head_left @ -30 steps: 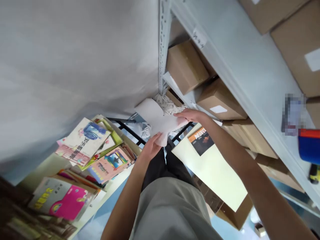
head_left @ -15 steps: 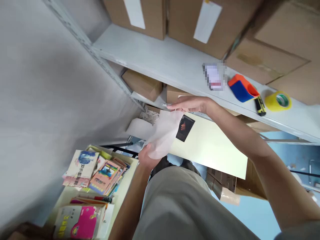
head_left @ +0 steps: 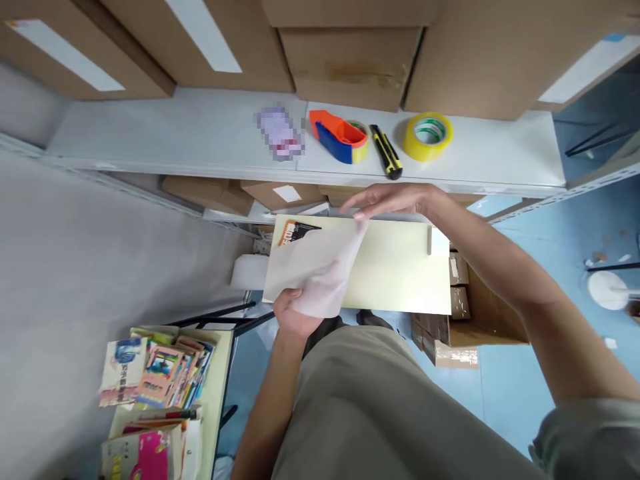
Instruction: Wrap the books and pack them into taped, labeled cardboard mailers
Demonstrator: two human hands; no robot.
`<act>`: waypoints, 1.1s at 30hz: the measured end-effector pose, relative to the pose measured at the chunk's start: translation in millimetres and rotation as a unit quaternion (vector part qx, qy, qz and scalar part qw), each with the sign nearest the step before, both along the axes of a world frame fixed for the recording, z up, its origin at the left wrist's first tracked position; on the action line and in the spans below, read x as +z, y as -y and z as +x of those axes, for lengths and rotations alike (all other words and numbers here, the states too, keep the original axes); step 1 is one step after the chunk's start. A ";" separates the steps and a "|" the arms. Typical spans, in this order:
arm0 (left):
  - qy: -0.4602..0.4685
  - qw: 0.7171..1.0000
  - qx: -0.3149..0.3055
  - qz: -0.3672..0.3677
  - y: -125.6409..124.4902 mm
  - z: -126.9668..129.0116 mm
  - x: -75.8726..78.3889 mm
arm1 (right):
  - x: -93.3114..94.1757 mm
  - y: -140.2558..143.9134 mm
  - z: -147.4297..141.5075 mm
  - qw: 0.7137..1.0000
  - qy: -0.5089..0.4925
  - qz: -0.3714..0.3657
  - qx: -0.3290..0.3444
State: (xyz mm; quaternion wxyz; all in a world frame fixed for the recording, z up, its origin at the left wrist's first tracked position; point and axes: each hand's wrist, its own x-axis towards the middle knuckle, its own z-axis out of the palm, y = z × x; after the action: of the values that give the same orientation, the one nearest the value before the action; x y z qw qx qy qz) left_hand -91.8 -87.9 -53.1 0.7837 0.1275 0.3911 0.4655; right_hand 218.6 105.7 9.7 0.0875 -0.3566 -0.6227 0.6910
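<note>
A thin white translucent bag (head_left: 320, 273) hangs over the pale tabletop (head_left: 400, 267). My left hand (head_left: 299, 315) is closed around its lower left edge, with the thumb on top. Above the bag's upper right corner is my right hand (head_left: 393, 199), fingers stretched out and thumb close to that corner; whether it touches is hard to make out. A black and orange printed item (head_left: 299, 231) lies at the table's far left, partly covered by the bag.
On the grey shelf (head_left: 200, 127) are a blurred-out phone (head_left: 281, 133), an orange and blue tape dispenser (head_left: 340, 137), a box cutter (head_left: 386, 152) and yellow tape (head_left: 428, 137). Cardboard boxes (head_left: 345, 67) stand behind. Books (head_left: 160, 373) are piled at lower left; an open carton (head_left: 493, 313) sits right.
The view has swung to the right. My right hand's fingers have straightened at the bag's upper corner. The dark picture card right of the bag no longer shows; a black and orange item appears left.
</note>
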 end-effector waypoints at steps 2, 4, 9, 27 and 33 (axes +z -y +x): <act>-0.035 0.999 0.016 -0.003 -3.9 26.1 8.0 | -15.6 16.2 37.9 1.000 -0.023 -0.004 -0.008; -0.066 0.998 0.014 -0.009 -8.7 45.6 13.8 | -30.3 33.7 68.3 0.999 -0.033 -0.008 -0.024; -0.108 0.994 -0.020 -0.013 -17.2 73.7 20.4 | -54.2 72.2 114.9 0.989 -0.091 -0.003 -0.119; -0.123 0.992 -0.005 0.022 -40.1 115.6 27.7 | -180.7 214.7 52.8 0.856 -0.166 -0.368 -0.323; -0.097 0.993 -0.042 -0.046 -29.9 133.8 -6.1 | -174.9 227.3 69.1 0.834 -0.123 -0.193 -0.502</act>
State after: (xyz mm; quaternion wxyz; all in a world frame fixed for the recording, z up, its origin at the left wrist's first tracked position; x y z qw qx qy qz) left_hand 42.0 -58.0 -59.2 0.7661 0.1523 0.4802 0.3992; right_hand 287.7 -121.6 -165.3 0.4280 -0.5415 -0.1966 0.6964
